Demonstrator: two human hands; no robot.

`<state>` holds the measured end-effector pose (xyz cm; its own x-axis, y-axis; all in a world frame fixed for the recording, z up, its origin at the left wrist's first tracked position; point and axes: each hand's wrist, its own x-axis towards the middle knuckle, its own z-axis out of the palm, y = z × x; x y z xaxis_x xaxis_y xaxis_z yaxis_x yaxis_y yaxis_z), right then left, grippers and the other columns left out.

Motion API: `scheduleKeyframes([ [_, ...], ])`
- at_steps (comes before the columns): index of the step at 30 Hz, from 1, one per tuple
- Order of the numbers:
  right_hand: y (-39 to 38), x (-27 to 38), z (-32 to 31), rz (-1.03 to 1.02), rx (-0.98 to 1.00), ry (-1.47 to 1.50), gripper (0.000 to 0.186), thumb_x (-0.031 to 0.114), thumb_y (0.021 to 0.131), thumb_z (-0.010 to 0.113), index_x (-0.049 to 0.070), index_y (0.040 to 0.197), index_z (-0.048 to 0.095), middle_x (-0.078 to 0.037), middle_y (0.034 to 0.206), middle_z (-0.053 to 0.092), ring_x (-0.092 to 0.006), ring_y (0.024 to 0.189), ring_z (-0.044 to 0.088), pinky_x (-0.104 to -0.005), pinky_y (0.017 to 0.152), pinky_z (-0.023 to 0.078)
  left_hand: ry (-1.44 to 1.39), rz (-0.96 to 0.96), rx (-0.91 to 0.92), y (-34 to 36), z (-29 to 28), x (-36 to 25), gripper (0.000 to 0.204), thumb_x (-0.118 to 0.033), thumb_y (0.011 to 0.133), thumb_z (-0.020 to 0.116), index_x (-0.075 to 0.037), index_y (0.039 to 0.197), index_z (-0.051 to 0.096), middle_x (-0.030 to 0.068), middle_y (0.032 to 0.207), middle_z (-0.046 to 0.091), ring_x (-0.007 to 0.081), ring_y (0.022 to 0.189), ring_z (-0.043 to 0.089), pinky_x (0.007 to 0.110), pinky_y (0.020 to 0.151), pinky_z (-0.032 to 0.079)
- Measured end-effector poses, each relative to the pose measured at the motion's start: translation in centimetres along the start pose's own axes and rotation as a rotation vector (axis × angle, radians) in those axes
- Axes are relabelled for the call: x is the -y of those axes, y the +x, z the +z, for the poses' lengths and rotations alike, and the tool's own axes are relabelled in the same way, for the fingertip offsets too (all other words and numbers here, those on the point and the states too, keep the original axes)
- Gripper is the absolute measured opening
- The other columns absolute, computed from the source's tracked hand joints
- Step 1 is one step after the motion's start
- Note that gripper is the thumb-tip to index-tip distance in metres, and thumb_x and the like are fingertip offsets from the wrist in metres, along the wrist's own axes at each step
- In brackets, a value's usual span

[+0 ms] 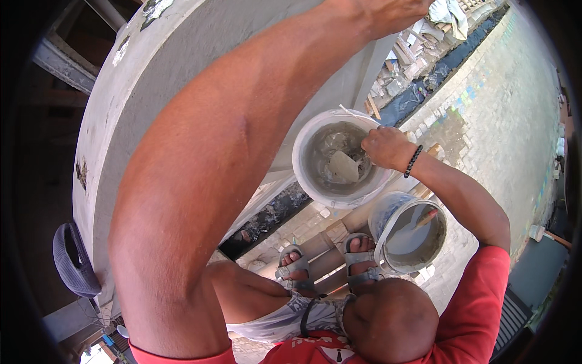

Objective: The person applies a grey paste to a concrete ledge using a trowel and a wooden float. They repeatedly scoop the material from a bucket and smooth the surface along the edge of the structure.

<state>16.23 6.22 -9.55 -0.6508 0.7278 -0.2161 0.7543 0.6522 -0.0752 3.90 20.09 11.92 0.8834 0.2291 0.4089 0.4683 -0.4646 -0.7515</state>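
Observation:
My left arm stretches across the upper middle, with my left hand (397,12) at the top edge beside the grey plastered structure (151,67); I cannot tell whether its fingers hold anything. My right hand (385,147) is closed over the right rim of a white bucket (309,176) of grey mix, gripping a trowel whose pale blade (343,166) rests inside in the mix. A second bucket (391,255) with grey liquid and a stick handle (426,218) stands just below, by my sandalled right foot.
I squat on round poles (333,273) above a dark trench (248,233). Rubble (406,51) lies beside a dark channel (436,70) at upper right, next to pale paving (503,133). A dark mesh pad (73,261) is at the structure's left edge.

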Motion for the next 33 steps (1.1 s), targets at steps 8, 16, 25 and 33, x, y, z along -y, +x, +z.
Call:
scheduleKeyframes([
  [8,0.9,-1.6,-1.9,0.058,0.117,-0.018,0.016,0.013,0.085,0.061,0.006,0.086,0.076,-0.014,0.092,0.073,-0.0313,0.089,0.072,-0.0414,0.077,0.059,0.025,0.032,0.118,-0.1,-0.1,0.1,0.034,-0.015,0.095,0.058,-0.007,0.128,0.065,0.0091,0.153,0.042,0.0141,0.079,0.049,0.031,0.068,0.042],
  [16,2.4,-0.1,0.3,0.017,0.143,-0.039,0.017,0.012,0.086,0.059,0.007,0.088,0.076,-0.013,0.092,0.073,-0.0303,0.089,0.073,-0.0405,0.077,0.058,0.053,0.058,0.167,-0.5,-1.0,0.4,0.038,-0.014,0.094,0.061,-0.007,0.132,0.063,0.0103,0.156,0.039,0.0128,0.079,0.048,0.028,0.069,0.044],
  [25,3.2,0.0,1.7,0.004,0.204,0.074,0.018,0.01,0.085,0.059,0.006,0.09,0.076,-0.017,0.101,0.072,-0.0334,0.094,0.072,-0.0414,0.082,0.057,0.032,0.041,0.134,-0.2,-0.7,0.4,0.04,-0.013,0.094,0.061,-0.007,0.133,0.063,0.0098,0.159,0.036,0.0131,0.079,0.048,0.028,0.069,0.044],
  [33,3.8,-0.3,2.2,-0.01,0.266,0.073,0.018,0.008,0.083,0.061,0.004,0.091,0.076,-0.017,0.096,0.073,-0.0348,0.092,0.072,-0.0424,0.082,0.057,0.043,0.053,0.155,-0.2,-0.6,0.4,0.042,-0.013,0.094,0.06,-0.006,0.135,0.06,0.0101,0.157,0.038,0.0126,0.078,0.047,0.028,0.068,0.043],
])
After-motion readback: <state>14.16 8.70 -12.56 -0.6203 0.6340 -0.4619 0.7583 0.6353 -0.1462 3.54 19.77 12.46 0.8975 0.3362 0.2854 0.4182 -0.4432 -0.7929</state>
